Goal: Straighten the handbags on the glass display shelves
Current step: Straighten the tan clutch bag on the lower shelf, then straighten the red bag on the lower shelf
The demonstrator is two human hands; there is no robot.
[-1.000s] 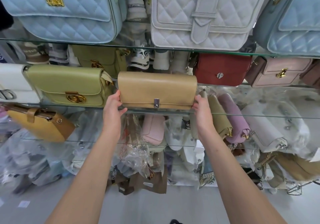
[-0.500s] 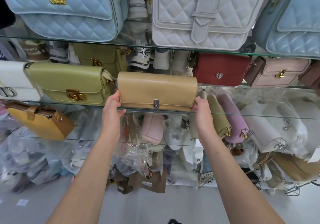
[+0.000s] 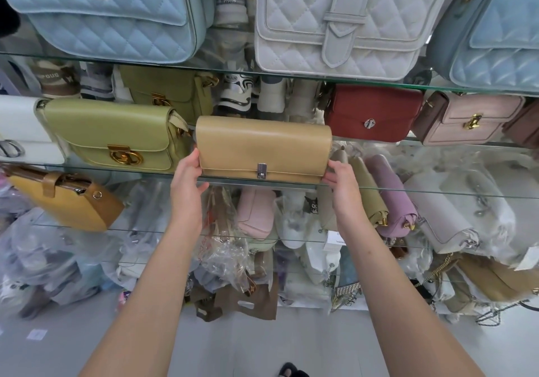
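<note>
Tan bag point(image 3: 264, 147) on mid glass shelf point(image 3: 423, 191), front edge, btwn green bag point(image 3: 113, 133) on L and red bag point(image 3: 372, 114) further back on R. Long axis runs L-R, clasp facing cam. L hand point(image 3: 186, 176) grips L end, R hand point(image 3: 339, 179) grips R end; both closed on bag, one per end, equally near. Bag sits roughly square to shelf edge; judge next = small nudge, release. Shelf glass, slick; upper shelf holds quilted bags, below clutter in plastic wrap. Floor grey.
</note>
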